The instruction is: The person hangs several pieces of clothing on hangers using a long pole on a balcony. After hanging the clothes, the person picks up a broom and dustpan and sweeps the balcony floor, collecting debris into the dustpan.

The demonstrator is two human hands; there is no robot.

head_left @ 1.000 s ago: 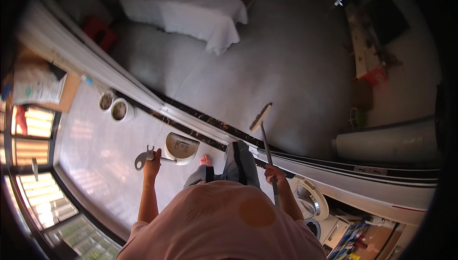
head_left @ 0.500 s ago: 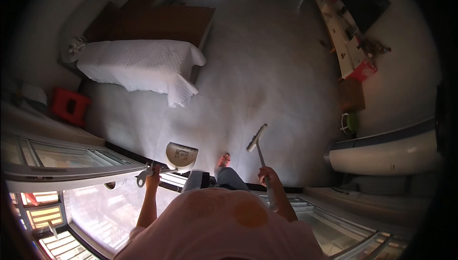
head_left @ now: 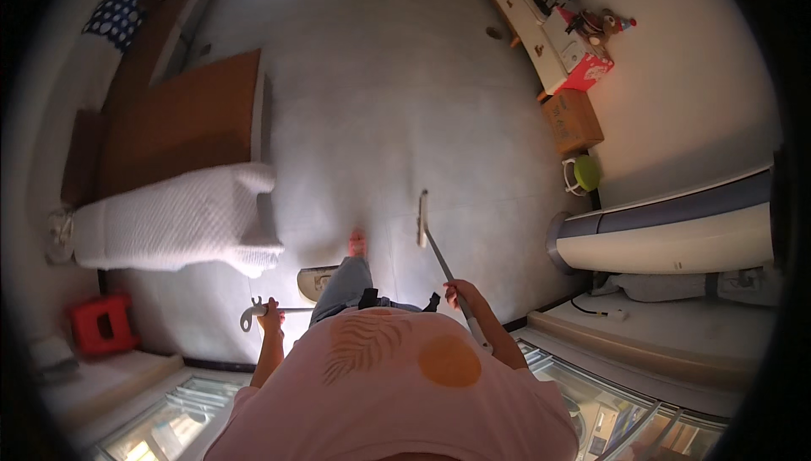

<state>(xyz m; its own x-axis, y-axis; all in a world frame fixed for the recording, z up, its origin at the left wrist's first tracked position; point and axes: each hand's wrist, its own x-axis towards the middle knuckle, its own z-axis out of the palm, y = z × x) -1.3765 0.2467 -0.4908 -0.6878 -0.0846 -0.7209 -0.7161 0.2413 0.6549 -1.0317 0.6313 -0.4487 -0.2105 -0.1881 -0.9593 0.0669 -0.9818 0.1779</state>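
Observation:
My right hand [head_left: 457,293] grips the long handle of a flat-headed mop [head_left: 422,218]; its narrow head rests on the grey floor ahead of me, just right of my bare foot [head_left: 357,244]. My left hand [head_left: 270,317] holds the grey handle of a dustpan [head_left: 318,280], whose pale pan hangs low beside my left leg. Both arms reach down past my pink shirt.
A bed with a white quilt [head_left: 173,218] lies to the left, a red stool [head_left: 101,323] beside it. A white tower unit [head_left: 676,229], a green stool [head_left: 584,175] and a cardboard box [head_left: 572,120] stand at the right wall. Sliding glass door tracks [head_left: 591,368] run behind me.
I have turned away from the balcony door into the room; the bed has swung from top to left. The mop head now sits on the floor ahead; both hands keep their grips.

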